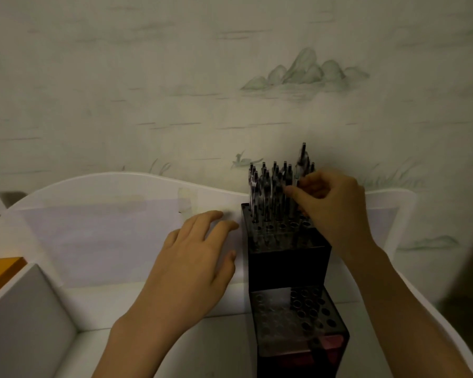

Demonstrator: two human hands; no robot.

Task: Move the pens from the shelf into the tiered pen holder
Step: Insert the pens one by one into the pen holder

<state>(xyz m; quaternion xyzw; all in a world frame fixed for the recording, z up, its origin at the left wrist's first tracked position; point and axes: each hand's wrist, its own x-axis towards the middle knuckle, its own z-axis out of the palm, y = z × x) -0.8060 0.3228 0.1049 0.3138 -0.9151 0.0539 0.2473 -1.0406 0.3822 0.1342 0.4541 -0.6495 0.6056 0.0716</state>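
Observation:
A dark tiered pen holder (287, 263) stands on the white shelf, right of centre. Its upper tier carries several clear pens with dark caps (268, 184) standing upright in the holes. The lower tier (298, 315) shows only bare holes. My right hand (331, 205) hovers over the right side of the upper tier and pinches one pen (302, 162), which stands higher than the others. My left hand (194, 255) is just left of the holder with its fingers spread and straight, holding nothing.
A white curved back panel (120, 192) rises behind the shelf, against patterned wallpaper. A white box-like divider (30, 309) sits at the lower left, with an orange object (3, 271) beside it. The shelf's right rim (410, 285) curves down past my right arm.

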